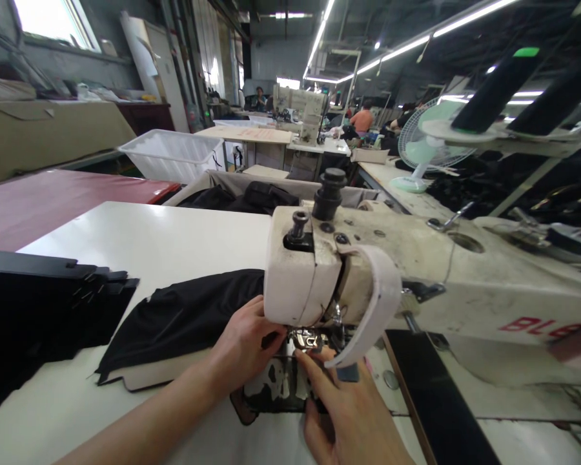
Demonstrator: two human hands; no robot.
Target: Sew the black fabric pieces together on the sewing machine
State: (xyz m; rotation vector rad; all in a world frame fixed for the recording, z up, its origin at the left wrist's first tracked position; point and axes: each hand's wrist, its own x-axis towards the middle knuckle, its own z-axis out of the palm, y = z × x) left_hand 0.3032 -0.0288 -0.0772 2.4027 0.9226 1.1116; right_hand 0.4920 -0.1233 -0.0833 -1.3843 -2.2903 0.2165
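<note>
Fingers (pixel 271 326) of our left hand (pixel 244 345) press flat, unclenched, on the black fabric (pixel 184 316) just left of the presser foot (pixel 308 339) — holding nothing. Our right hand (pixel 348 413) reaches from below, index fingertip touching the foot; whether it pinches anything we cannot tell. The fabric runs long leftward from our fingers across the bench (pixel 140 239), so the left hand is nearer. Red letters "BL" show on the sewing machine (pixel 416 278) — the rest is unreadable.

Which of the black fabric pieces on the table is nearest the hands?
The flat black piece beside the left hand, lying under the sewing machine head. The stacked black pieces lie farther off, at the table's left edge.
</note>
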